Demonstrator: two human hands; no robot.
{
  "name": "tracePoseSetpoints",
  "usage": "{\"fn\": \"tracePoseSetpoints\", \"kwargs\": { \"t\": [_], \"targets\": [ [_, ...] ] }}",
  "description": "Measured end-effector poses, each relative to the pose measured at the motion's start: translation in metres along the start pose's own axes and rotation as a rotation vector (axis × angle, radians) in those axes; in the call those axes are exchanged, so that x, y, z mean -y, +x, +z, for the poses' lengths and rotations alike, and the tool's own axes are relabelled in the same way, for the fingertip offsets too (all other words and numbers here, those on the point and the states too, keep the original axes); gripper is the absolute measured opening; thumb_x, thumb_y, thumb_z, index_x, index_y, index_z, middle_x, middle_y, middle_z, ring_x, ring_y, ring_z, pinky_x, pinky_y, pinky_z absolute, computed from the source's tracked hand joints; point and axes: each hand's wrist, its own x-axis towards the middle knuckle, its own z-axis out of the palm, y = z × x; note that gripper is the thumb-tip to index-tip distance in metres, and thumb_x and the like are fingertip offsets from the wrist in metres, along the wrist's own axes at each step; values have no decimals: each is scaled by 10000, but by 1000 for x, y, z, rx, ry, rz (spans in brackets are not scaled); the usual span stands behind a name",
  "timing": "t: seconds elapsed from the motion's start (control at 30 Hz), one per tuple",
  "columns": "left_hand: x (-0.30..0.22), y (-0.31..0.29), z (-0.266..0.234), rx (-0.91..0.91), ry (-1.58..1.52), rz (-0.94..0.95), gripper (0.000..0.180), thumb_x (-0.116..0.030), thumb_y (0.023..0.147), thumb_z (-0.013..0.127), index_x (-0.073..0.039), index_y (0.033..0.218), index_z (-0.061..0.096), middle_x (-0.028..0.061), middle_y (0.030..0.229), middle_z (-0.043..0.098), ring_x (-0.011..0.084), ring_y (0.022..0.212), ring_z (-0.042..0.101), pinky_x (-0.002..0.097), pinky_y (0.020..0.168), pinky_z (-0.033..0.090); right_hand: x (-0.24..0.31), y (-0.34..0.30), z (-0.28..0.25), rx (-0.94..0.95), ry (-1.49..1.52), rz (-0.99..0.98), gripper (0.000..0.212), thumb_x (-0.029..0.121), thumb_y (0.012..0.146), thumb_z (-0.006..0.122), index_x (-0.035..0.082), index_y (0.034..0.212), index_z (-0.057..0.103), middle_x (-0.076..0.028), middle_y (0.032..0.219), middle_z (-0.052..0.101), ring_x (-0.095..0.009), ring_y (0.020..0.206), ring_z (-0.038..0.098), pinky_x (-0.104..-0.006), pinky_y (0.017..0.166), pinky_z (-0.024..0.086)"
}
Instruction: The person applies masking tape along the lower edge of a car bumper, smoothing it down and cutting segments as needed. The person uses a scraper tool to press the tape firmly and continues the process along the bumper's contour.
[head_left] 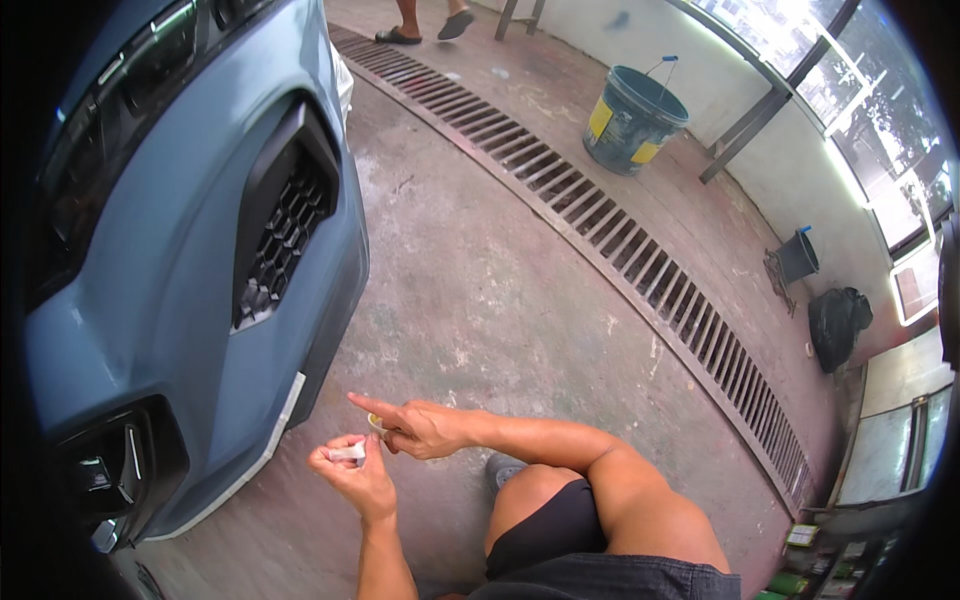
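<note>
My left hand [362, 485] is closed, its thumb and fingers pinching a small white strip [350, 453]. Just above it, my right hand [425, 430] points its index finger toward the car while the other fingers curl in. A small white and yellowish piece [376, 421], perhaps part of a roll, shows at the right fingers; its kind is unclear. Both hands are near each other, apart from the blue-grey car bumper [205, 370] on the left. Along the bumper's lower edge runs a pale strip [280, 430], like masking tape.
A honeycomb grille [285, 235] and a headlight [110, 110] are set in the car's front. A metal floor grate [600, 225] curves across the concrete. Beyond it stand a large bucket [635, 120], a smaller bucket [797, 258] and a black bag [838, 325]. Another person's feet [400, 36] show at the top.
</note>
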Motion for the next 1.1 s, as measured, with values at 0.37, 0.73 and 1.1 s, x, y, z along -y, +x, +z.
{"fn": "tracePoseSetpoints", "kwargs": {
  "t": [0.37,0.73,1.1],
  "targets": [
    [3,10,-17,34,287,281,492,72,810,790,-63,1059,389,131,985,598,241,808,643,389,707,540,33,13,-4,-83,-48,157,183,64,905,602,-30,1000,728,-227,689,682,-317,604,700,-431,580,525],
    [33,32,-47,-220,-25,-148,541,82,811,764,-47,1130,347,136,1030,562,186,903,620,340,826,569,6,8,2,-259,-176,149,364,126,901,670,74,1258,624,-198,788,695,-308,664,688,-414,582,529],
    [-43,50,-7,-9,-716,-151,287,-155,992,575,-128,1178,357,210,1266,603,331,1165,638,505,1018,515,-14,24,-11,-407,891,308,212,154,991,684,31,1163,700,-6,988,671,-97,824,588,-279,782,477]
  ]
}}
